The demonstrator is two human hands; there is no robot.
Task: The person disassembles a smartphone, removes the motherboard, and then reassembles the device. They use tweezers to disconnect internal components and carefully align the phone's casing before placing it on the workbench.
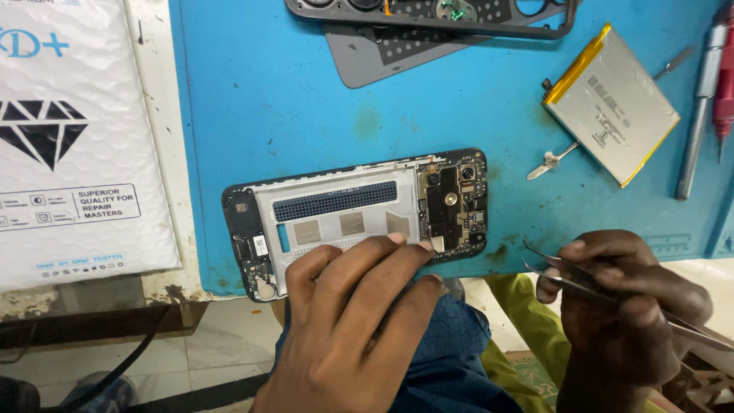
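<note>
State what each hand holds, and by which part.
Right hand: tweezers, pinched midway along their arms. Left hand grips nothing; its fingers press on the opened phone.

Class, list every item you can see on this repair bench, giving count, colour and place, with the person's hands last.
Opened phone with exposed circuit board: one, black and silver, centre of mat.
Blue work mat: one, covering the bench.
Flat battery pack: one, silver with yellow edge, upper right.
Dark phone frame: one, top edge.
Grey back cover: one, under the frame.
White padded envelope: one, far left.
Metal tweezers: one, silver, in right hand.
Left hand: pressing the phone.
Right hand: gripping tweezers.
</note>
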